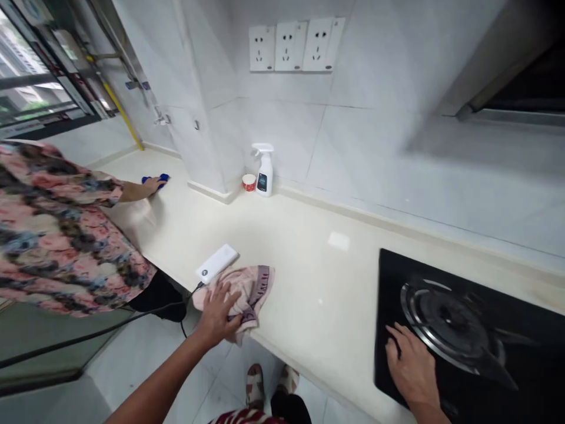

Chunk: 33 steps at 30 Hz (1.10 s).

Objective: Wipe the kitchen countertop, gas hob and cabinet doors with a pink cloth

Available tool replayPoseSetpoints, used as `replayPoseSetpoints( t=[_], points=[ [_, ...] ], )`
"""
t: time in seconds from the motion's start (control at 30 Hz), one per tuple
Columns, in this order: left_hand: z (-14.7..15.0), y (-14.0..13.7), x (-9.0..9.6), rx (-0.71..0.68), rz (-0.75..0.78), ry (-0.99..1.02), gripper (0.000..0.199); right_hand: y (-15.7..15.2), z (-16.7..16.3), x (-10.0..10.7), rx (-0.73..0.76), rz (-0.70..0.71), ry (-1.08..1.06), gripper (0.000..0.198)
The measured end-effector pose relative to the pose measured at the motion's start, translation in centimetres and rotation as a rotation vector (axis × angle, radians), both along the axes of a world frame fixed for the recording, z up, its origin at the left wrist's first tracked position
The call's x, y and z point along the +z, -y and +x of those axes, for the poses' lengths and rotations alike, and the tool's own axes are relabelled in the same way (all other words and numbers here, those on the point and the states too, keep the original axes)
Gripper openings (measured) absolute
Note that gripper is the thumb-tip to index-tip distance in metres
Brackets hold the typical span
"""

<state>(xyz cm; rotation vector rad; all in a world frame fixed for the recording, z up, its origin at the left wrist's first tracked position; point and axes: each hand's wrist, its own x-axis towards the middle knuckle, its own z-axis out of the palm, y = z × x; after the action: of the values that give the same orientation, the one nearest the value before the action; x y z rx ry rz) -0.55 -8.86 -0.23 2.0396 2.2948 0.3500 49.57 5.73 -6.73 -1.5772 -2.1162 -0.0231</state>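
Observation:
My left hand lies with spread fingers on top of a pink cloth with a purple patterned border. The cloth is bunched on the pale countertop, and part of it hangs over the front edge. Just behind it lies a white power bank with a black cable at its near end. My right hand rests palm down at the left side of a black gas hob, near the round burner. Its fingers are a little bent and apart, with nothing in them.
A white spray bottle and a small red and white tub stand against the wall. At the left, a person in a flowered top presses a blue cloth on the counter. A wall pillar juts out between us.

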Motion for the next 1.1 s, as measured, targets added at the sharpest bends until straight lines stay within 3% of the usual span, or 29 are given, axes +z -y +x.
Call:
replayPoseSetpoints(
  t=[0.13, 0.23, 0.5, 0.57, 0.63, 0.77, 0.93, 1.1],
  points=[
    [0.3, -1.6, 0.4, 0.126, -0.006, -0.013, 0.054, 0.2, -0.7, 0.9, -0.031, 0.003, 0.029, 0.036],
    [4.0, -3.4, 0.8, 0.113, -0.027, 0.026, 0.062, 0.3, -1.0, 1.3, -0.040, 0.002, 0.065, 0.034],
    [22.1, -4.4, 0.2, -0.726, -0.193, 0.273, 0.072, 0.2, -0.9, 1.4, -0.062, -0.020, 0.069, 0.033],
    [25.3, -4.4, 0.3, -0.854, -0.205, 0.279, 0.071, 0.3, -0.7, 1.3, -0.053, -0.029, 0.048, 0.034],
    [26.4, -4.4, 0.5, -0.916, -0.203, 0.265, 0.069, 0.3, -0.5, 1.1, -0.040, -0.033, 0.020, 0.035],
    [22.6, -3.6, 0.0, -0.862, -0.168, 0.234, 0.067, 0.1, -0.1, 0.6, -0.028, -0.028, -0.014, 0.035],
    [11.4, -1.8, -0.9, -0.585, -0.090, 0.137, 0.072, -0.1, 0.2, 0.1, -0.019, -0.023, -0.026, 0.036],
    [0.6, -1.2, 0.2, -0.223, -0.063, -0.020, 0.066, 0.0, -0.2, 0.4, -0.026, -0.028, -0.013, 0.036]
  ],
)
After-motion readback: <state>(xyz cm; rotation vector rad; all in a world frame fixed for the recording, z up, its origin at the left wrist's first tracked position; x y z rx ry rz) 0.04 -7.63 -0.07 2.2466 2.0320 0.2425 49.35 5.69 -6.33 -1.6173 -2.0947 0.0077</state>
